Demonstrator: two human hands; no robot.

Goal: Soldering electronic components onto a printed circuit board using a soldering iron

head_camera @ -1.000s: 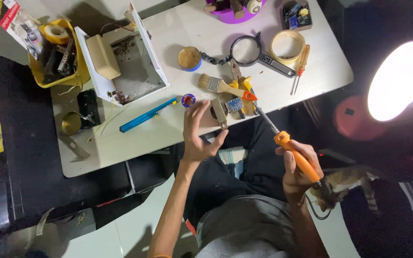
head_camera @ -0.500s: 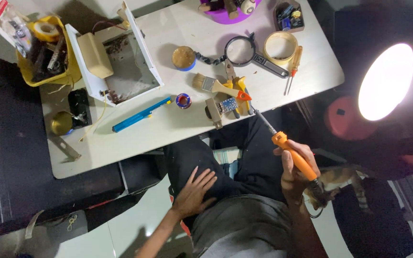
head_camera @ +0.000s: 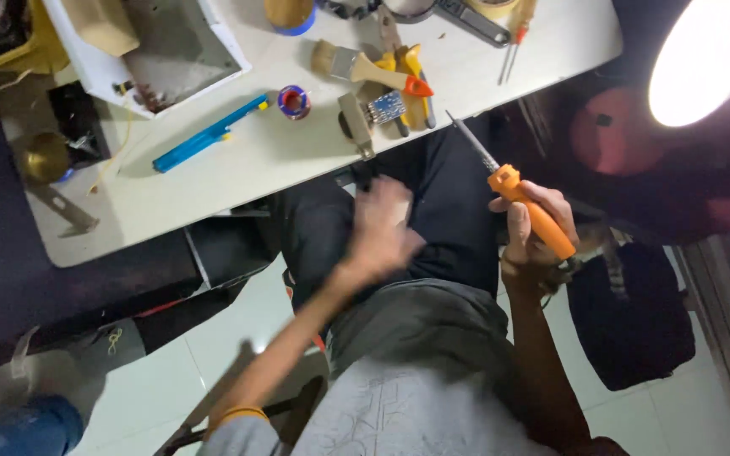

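Observation:
My right hand (head_camera: 532, 230) grips an orange-handled soldering iron (head_camera: 527, 207), its metal tip pointing up toward the white table's (head_camera: 297, 160) near edge. My left hand (head_camera: 380, 232) is blurred with motion over my dark-trousered lap, holding nothing that I can see, fingers apart. On the table near the edge lie a small blue circuit board (head_camera: 386, 108), a grey metal piece (head_camera: 355, 125), a paintbrush (head_camera: 356, 69), yellow-handled pliers (head_camera: 409, 80) and a small solder spool (head_camera: 294, 101).
A blue pen-like tool (head_camera: 207, 135) lies left of the spool. A white open box (head_camera: 158, 46) and a yellow bin (head_camera: 19, 46) sit at the table's far left. A bright lamp (head_camera: 707, 59) glares at top right. A dark bag (head_camera: 631, 317) rests on the tiled floor.
My left hand dropped from the table edge to my lap and is now moving over my thigh. The view has shifted down and closer. The soldering iron stays held in my right hand.

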